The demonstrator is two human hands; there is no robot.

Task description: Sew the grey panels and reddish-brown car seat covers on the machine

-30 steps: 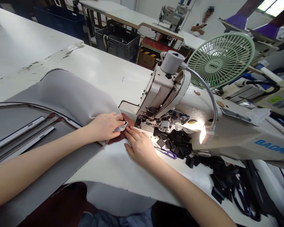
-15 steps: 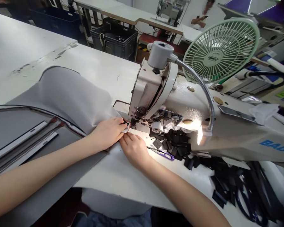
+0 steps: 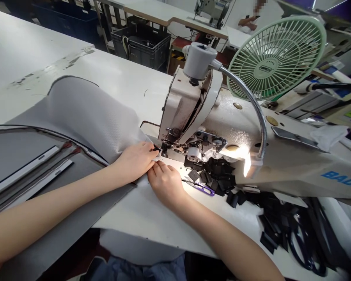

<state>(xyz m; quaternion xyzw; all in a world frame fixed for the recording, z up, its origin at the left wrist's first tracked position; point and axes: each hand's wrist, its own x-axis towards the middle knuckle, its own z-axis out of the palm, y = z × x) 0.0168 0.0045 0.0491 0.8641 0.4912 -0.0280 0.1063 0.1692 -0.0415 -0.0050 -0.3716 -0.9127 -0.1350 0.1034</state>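
A large piece of grey fabric (image 3: 90, 113) with dark edging and white strips spreads over the left of the table, one part arching up. Its corner lies under the fingers of my left hand (image 3: 137, 159), closed on it just left of the needle area of the sewing machine (image 3: 187, 105). My right hand (image 3: 166, 181) is closed too, its fingertips at the same fabric edge, touching the left fingers. A small black piece (image 3: 156, 149) shows by my left fingertips. The fingertips partly hide the fabric corner.
Purple thread snips (image 3: 204, 189) and a heap of black fabric tabs (image 3: 219, 173) lie right of my right hand. A lit lamp (image 3: 253, 166) hangs on a bent neck. A green fan (image 3: 276, 58) stands behind the machine. Large scissors (image 3: 302, 249) lie at lower right. A person (image 3: 248, 23) is at the back.
Both hands stay at the fabric corner by the needle. The left fingers have shifted slightly, and less of the folded corner with its reddish edge shows. The view has moved a little.
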